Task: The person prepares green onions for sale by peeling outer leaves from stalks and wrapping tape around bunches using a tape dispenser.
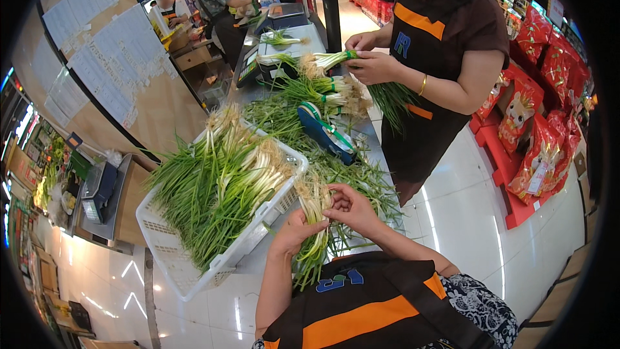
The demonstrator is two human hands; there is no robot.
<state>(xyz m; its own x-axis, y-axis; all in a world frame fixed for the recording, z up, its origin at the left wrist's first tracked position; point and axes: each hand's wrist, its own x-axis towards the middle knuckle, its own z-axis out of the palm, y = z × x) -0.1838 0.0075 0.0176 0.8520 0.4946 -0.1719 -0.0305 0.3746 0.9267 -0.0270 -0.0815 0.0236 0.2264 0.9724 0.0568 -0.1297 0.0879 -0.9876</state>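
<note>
A bunch of spring onions [315, 203], roots up and green leaves hanging down, is gripped in my left hand [296, 233]. My right hand [351, 211] touches the bunch from the other side, thumb and fingertips at the white stems. To the left, a white plastic crate [226, 264] holds a large heap of spring onions [213, 184]. Beyond my hands lies a blue tape dispenser [324, 133] with green tape on it, among loose trimmed leaves [353, 174]. Several bunches bound with green tape [334, 92] lie behind it.
Across the metal counter, a co-worker in a dark apron [426, 58] holds another taped bunch [334, 60]. A weighing scale [290, 43] with some spring onions on it stands at the counter's far end. Red bags [542, 155] sit on a red stand at right. Other people work farther back.
</note>
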